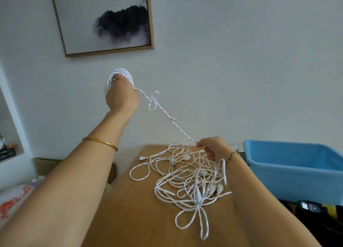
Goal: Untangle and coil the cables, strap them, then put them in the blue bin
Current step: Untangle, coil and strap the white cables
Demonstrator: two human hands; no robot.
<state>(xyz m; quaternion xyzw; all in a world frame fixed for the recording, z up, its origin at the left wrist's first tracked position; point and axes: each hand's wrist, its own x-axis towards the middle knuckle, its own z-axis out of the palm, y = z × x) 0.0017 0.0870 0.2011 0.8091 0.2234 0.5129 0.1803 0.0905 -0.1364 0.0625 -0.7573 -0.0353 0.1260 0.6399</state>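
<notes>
The white cables (189, 181) lie mostly as a loose tangle on the wooden table (128, 213), with loops crossing one another and several plugs caught among them. No strap is visible on any of it. One strand (182, 133) rises out of the heap and runs taut up to a small coil (128, 74) wound round the raised left hand (121, 96), whose fingers are curled inside the turns and hold them in place. That hand is lifted well above the table, probably so the wound loops stay clear of the heap. The right hand (213, 150) sits just above the far edge of the tangle and pinches the same strand between curled fingers, apparently to feed it under tension and stop it dragging the rest along. A couple of small kinks (153, 103) sit on the stretched part and will likely need smoothing out before they reach the coil. The blue bin (263, 154) stands to the right of the table, near the right wrist, handy for finished bundles. I cannot see all of its inside. A framed picture (105, 22) hangs on the wall behind.
</notes>
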